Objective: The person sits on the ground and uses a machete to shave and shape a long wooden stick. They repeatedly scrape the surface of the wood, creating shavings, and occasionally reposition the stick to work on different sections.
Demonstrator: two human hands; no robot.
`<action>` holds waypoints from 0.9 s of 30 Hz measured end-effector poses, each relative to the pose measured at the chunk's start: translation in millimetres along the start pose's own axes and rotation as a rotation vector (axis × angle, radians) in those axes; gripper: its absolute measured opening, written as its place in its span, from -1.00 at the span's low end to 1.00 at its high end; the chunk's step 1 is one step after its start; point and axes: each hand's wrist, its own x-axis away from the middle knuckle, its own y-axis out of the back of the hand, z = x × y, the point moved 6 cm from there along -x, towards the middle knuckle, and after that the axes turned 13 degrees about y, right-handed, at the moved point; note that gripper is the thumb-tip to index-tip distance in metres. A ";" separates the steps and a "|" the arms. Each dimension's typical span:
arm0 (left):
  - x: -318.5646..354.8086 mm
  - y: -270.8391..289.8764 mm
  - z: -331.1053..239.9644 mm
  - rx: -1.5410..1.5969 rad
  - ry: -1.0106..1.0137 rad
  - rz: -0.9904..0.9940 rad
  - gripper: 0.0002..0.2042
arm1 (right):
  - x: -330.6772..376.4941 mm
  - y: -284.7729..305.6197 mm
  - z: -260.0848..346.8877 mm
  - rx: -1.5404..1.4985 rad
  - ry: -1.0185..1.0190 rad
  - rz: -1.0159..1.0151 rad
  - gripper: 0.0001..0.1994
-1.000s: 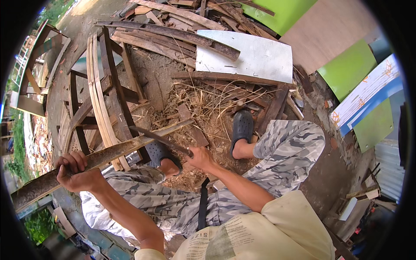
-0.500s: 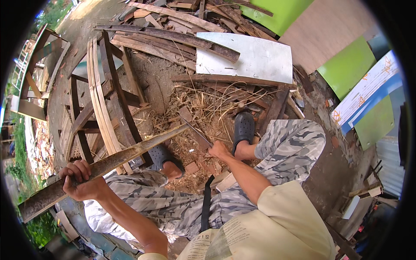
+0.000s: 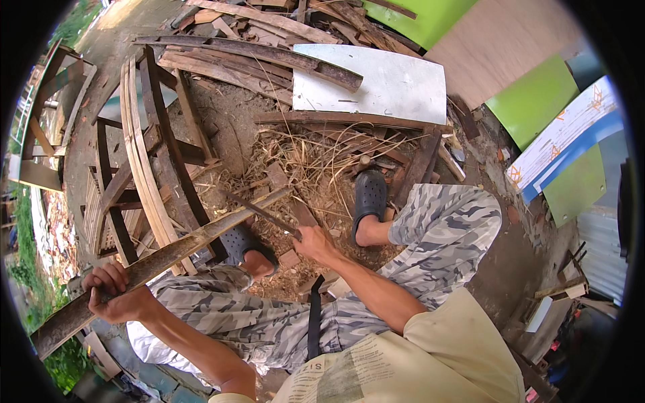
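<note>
Bamboo, long and weathered, was the pole [image 3: 168, 255], and the left hand [image 3: 111, 295] had it wrapped tight near the lower end, fingers curled right round. Its far tip rose up and away toward the right hand [image 3: 316, 243], which was clenched on the handle of a dark knife [image 3: 262, 213]. That blade lay slanted against the pole's upper end, edge touching wood. Just past the right hand lay straw and chips [image 3: 316, 168] between two black clogs [image 3: 369, 198]. Beyond the left hand stood a curved wooden frame [image 3: 144, 154], close to the pole. Farther off lay a white board [image 3: 376, 84], well apart.
</note>
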 end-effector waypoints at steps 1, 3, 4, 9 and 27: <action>-0.4 -3.6 2.7 0.010 0.007 0.030 -0.80 | -2.5 2.8 -2.1 -0.022 -0.003 0.014 -0.70; 0.3 -8.2 4.4 0.021 0.018 0.086 -0.80 | -2.4 3.1 -5.1 -0.069 -0.005 0.050 -0.69; 0.3 -10.0 3.4 0.023 0.021 0.079 -0.80 | 0.9 -1.5 -32.7 -0.141 -0.133 0.015 -0.68; -3.1 7.1 4.0 0.065 0.019 0.089 -0.81 | -3.3 -7.9 -38.6 -0.071 -0.095 0.041 -0.69; -0.1 -25.0 5.8 0.064 0.059 0.151 -0.80 | -6.0 -34.7 -142.7 -0.089 -0.485 0.001 -0.70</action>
